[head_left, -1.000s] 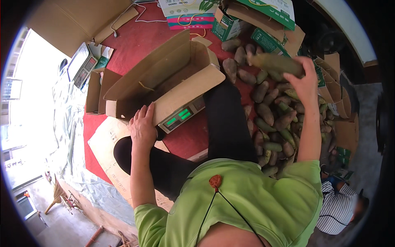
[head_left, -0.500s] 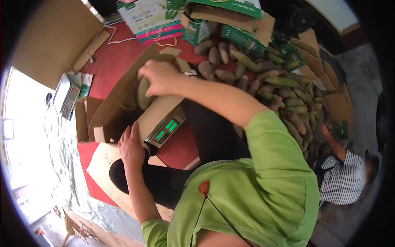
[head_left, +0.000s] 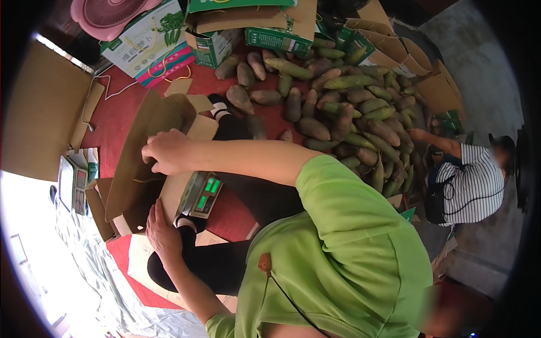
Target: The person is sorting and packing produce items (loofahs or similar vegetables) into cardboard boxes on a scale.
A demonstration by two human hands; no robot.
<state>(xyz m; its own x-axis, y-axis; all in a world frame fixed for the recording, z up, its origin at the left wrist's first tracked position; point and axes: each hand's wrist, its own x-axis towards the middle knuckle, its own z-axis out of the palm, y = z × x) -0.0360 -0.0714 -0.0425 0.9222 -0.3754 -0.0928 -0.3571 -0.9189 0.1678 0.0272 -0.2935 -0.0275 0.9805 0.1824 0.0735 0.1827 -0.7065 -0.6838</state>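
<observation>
An open cardboard carton (head_left: 132,152) stands on a digital scale (head_left: 206,194) with a lit green display, between my legs. My right hand (head_left: 169,153) reaches over the carton, fingers curled down into its opening; whatever they hold, if anything, is hidden. My left hand (head_left: 163,236) lies against the carton's near end, fingers stretched out along the cardboard. The carton's inside is dark, and its contents do not show. To the right spreads a large heap of long green and purplish-brown radishes (head_left: 349,112).
Green-and-white boxes (head_left: 276,39) and a printed carrier box (head_left: 149,42) stand at the back, beside a pink plastic basket (head_left: 112,16). Another scale (head_left: 73,183) is at the left. A person in a striped shirt (head_left: 479,180) sits by the heap, an arm stretched towards it.
The large green radish my right hand was lowering into the carton is out of sight now. My left hand stays at the carton's near end. The whole view has shifted.
</observation>
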